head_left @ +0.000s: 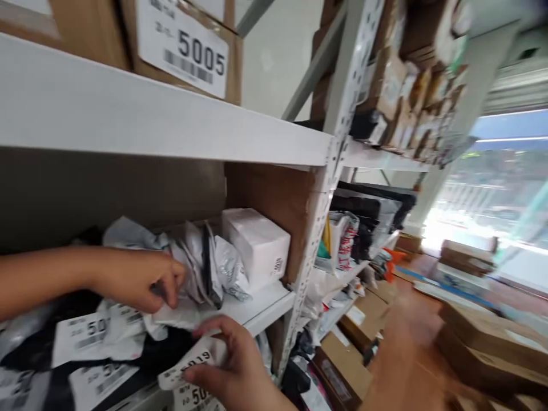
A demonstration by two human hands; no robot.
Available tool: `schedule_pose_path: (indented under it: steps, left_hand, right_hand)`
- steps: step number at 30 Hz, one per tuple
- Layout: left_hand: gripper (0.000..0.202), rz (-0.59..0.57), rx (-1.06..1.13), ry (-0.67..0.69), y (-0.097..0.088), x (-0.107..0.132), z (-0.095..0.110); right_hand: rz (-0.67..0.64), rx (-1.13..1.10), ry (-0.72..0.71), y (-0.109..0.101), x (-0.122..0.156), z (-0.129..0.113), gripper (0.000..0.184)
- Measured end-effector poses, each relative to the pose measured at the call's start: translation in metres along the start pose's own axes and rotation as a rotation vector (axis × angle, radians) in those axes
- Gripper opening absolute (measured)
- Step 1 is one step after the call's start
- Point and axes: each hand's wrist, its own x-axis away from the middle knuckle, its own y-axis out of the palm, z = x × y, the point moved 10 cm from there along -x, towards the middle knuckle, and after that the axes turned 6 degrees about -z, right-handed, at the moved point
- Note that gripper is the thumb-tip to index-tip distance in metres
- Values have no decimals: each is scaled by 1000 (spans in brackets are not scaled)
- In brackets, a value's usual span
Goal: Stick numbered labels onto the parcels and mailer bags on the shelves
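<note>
My left hand (141, 279) reaches in from the left over the lower shelf. Its fingers are curled and pinch at a white plastic mailer (175, 313); their tips are partly hidden. Nearer to me, my right hand (240, 365) pinches a curled white label (192, 365) reading "5019" between thumb and fingers. Under that hand lies another barcode label (199, 398), partly covered. Several labelled parcels, among them a black bag (165, 348), lie below my hands. Behind them, thin grey and white mailers (197, 262) stand on edge beside a white box (257, 245).
The shelf beam (171, 123) runs above my hands, with a carton (188, 57) marked "5005" on it. A perforated metal post (317, 228) stands to the right. Cartons (492, 337) sit farther right. A blurred arm (398, 348) rises there; whose it is, I cannot tell.
</note>
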Motion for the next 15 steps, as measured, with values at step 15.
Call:
schedule_pose_path:
  steps: [15]
  left_hand:
    - [23,-322,375,-137,5,-11,-8]
  right_hand:
    - [92,-553,-4,39,-57,-14,60]
